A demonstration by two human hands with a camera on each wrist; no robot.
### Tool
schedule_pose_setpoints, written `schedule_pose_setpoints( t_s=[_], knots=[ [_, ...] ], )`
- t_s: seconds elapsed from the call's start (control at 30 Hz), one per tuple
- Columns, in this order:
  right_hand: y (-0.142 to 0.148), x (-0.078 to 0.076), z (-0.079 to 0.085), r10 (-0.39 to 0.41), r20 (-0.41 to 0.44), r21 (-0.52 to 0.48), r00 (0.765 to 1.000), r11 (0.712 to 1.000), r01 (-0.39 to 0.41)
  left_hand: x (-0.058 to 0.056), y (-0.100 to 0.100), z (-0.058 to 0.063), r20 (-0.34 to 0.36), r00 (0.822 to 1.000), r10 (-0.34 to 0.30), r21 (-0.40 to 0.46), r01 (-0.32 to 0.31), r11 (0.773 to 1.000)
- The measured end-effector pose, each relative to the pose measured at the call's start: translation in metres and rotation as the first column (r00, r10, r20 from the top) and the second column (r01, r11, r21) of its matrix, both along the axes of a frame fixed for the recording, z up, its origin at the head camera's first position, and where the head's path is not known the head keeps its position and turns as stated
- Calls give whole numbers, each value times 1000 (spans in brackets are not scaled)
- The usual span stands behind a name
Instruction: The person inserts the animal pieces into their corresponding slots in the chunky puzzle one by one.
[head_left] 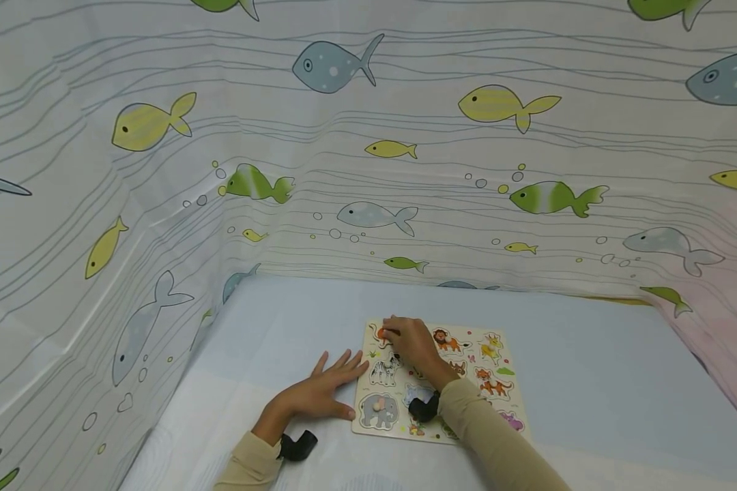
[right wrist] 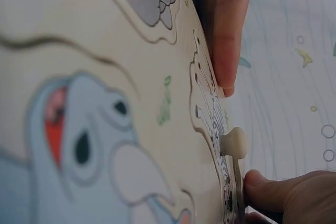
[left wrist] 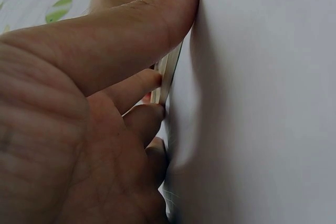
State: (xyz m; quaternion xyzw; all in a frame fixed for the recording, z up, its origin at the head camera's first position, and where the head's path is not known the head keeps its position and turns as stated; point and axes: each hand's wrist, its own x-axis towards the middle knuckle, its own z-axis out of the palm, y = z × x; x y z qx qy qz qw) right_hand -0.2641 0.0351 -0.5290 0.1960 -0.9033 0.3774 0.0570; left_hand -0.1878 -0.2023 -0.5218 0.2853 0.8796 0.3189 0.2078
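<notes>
A wooden knob puzzle board with animal pieces lies flat on the table. At its far left corner, my right hand pinches an orange animal piece; the fingers partly cover it. My left hand is spread at the board's left side, fingertips and thumb touching its edge. Nearest to both hands is the zebra piece, whose pale knob stands up in the right wrist view. The elephant piece sits in the near left corner. Under my right wrist, a blue-grey animal piece is partly hidden.
A lion piece, a giraffe-like yellow piece and an orange fox-like piece sit in the board's right part. The pale table extends around the board. A fish-patterned curtain stands behind and at the sides.
</notes>
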Motion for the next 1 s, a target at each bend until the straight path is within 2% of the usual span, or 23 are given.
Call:
schedule_pose_setpoints(
  t_s=[0.33, 0.67, 0.87, 1.0],
  knots=[
    [3, 0, -3, 0, -1, -6, 1000, 1000, 0, -1, 2, 1, 3, 1000, -5, 2, 5, 1000],
    [3, 3, -1, 32, -33, 47, 999, 998, -30, -1, 2, 0, 2, 1000, -9, 2, 9, 1000],
    [1, 4, 0, 48, -16, 85, 999, 995, -47, 2, 1, 0, 10, 1000, 3, 5, -3, 1000],
    [0, 3, 0, 78, 21, 68, 997, 995, -79, 4, -1, 0, 15, 1000, 14, -6, -14, 1000]
  ],
)
